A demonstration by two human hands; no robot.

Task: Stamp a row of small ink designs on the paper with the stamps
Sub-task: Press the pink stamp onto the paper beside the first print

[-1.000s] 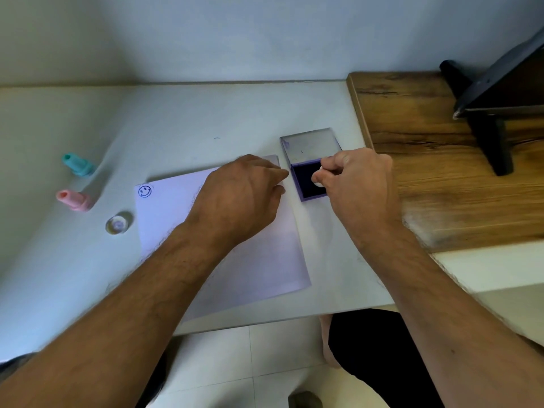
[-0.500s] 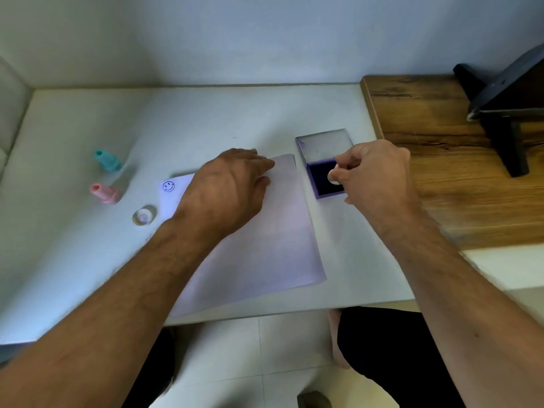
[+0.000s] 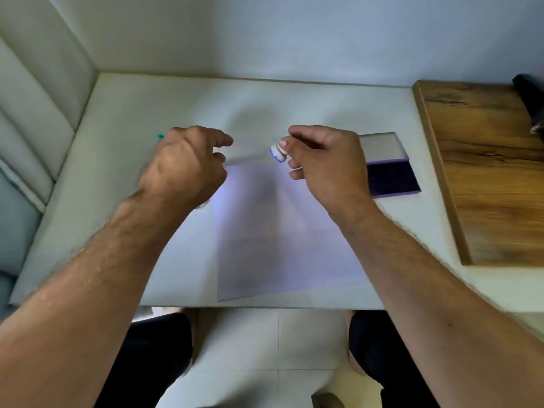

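Right hand (image 3: 321,163) pinches a small, light, rigid stamp (image 3: 277,153) by its barrel above thin, slide-prone paper (image 3: 279,231); left hand (image 3: 182,169) hovers, fingers loosely curled, holding nothing.

Hidden, cropped and blurred items — head view

The left hand (image 3: 185,166) covers the paper's (image 3: 282,231) left corner; a teal object (image 3: 160,136) shows only as a sliver behind its knuckles. The stamp (image 3: 277,152) face at the right hand's (image 3: 321,163) fingertips is blurred — design unreadable. A dark object (image 3: 530,104) is cropped at the right edge.
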